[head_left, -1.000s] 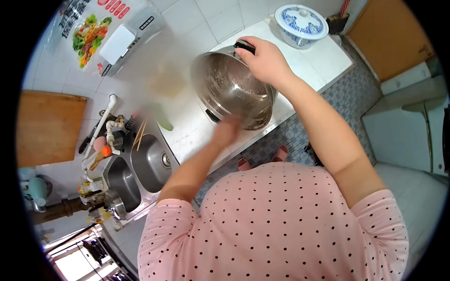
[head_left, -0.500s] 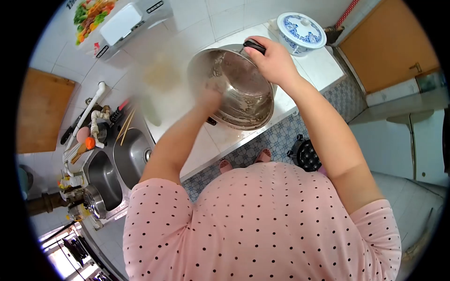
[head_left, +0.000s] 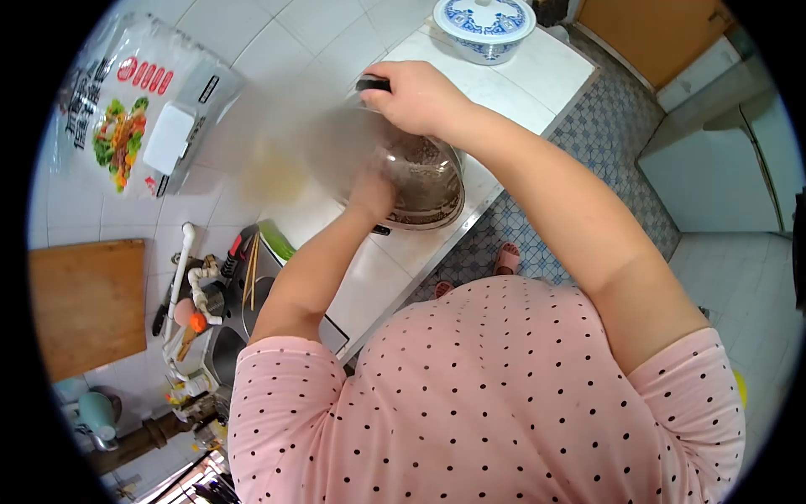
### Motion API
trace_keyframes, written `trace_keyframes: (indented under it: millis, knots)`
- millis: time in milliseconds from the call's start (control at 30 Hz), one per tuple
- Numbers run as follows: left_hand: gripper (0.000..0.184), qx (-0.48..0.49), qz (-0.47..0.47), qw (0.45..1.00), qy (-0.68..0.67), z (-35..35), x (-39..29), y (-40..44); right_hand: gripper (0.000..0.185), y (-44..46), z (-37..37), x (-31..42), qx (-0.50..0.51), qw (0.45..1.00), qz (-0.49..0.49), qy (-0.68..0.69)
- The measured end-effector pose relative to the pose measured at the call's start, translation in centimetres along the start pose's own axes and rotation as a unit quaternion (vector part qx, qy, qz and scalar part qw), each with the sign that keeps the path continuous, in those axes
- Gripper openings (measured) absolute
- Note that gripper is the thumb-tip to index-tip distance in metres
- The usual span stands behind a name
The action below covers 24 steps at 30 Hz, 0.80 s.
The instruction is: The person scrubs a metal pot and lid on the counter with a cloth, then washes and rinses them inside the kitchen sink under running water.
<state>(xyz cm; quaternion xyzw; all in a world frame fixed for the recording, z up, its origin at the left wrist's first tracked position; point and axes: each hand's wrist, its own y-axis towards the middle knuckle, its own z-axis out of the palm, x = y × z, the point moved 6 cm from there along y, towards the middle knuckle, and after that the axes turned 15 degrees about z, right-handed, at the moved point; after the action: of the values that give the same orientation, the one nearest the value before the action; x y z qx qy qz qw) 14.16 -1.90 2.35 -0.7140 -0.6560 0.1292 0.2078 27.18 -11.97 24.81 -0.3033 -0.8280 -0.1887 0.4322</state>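
The pot (head_left: 430,195) is glossy metal, its inside streaked and mottled; its handle (head_left: 374,84) looks like smooth black plastic. White tile, smooth with a slight sheen, faces the surface (head_left: 512,94). The lidded bowl (head_left: 485,44) looks like glazed ceramic — glossy throughout. Shiny plastic film wraps the printed package (head_left: 159,99); the board (head_left: 88,307) is matt wood — the shirt (head_left: 487,386), soft matt cloth.

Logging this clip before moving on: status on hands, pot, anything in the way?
Right hand gripping black handle. Left hand at mouth of pot, partly blurred. Pot uncovered, inside partly visible. Haze veils its left side.
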Motion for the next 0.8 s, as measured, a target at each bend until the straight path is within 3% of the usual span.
trace_keyframes:
  millis: [67, 133, 200, 300, 400, 467, 600, 667, 700, 733, 767, 800]
  knots:
    - [0.034, -0.034, 0.019, 0.999, -0.023, -1.1, -0.6, -1.1, 0.035, 0.0, -0.1, 0.0, 0.009, 1.000, 0.006, 0.008]
    - [0.035, 0.032, 0.010, 0.999, -0.016, 0.3, 0.4, 0.1, 0.034, -0.2, -0.2, 0.2, 0.033, 0.999, 0.017, 0.015]
    - [0.039, 0.084, 0.067, 0.989, 0.105, -1.5, -1.8, -0.1, 0.035, -0.2, -0.2, 0.1, 0.024, 1.000, 0.014, 0.013]
    - [0.041, 0.037, -0.009, 0.999, -0.005, -1.9, 0.7, -0.3, 0.030, -0.4, -0.3, 0.0, 0.015, 1.000, 0.019, 0.009]
    - [0.041, 0.131, 0.073, 0.989, 0.013, -2.0, -1.9, -0.5, 0.028, -0.4, -0.3, 0.0, 0.016, 1.000, 0.022, 0.007]
    - [0.042, -0.001, 0.035, 0.999, 0.016, -0.2, 2.5, 0.1, 0.031, -0.6, -0.5, 0.1, 0.029, 0.999, 0.029, 0.009]
    - [0.049, -0.092, -0.004, 0.996, 0.000, -1.3, 3.7, 0.1, 0.036, -0.9, -0.8, 0.3, 0.042, 0.998, 0.039, 0.007]
    - [0.052, -0.052, 0.009, 0.998, -0.047, 3.0, -0.4, 0.9, 0.036, -0.9, -0.6, 0.2, 0.028, 0.999, 0.034, 0.007]
    - [0.046, -0.154, 0.043, 0.978, -0.132, 2.3, -4.2, 1.4, 0.036, -0.7, -0.4, 0.1, 0.018, 0.999, 0.029, 0.012]
    - [0.042, -0.271, 0.102, 0.924, -0.252, -0.2, -8.2, 1.0, 0.036, -0.7, -0.3, 0.0, 0.009, 0.999, 0.026, 0.018]
    - [0.041, -0.235, 0.032, 0.872, -0.429, -2.3, -10.1, 0.7, 0.036, -0.7, -0.3, 0.1, 0.011, 0.999, 0.024, 0.023]
    - [0.042, -0.207, 0.016, 0.865, -0.457, -2.5, -10.5, 0.3, 0.036, -0.8, -0.4, 0.1, 0.014, 0.999, 0.023, 0.027]
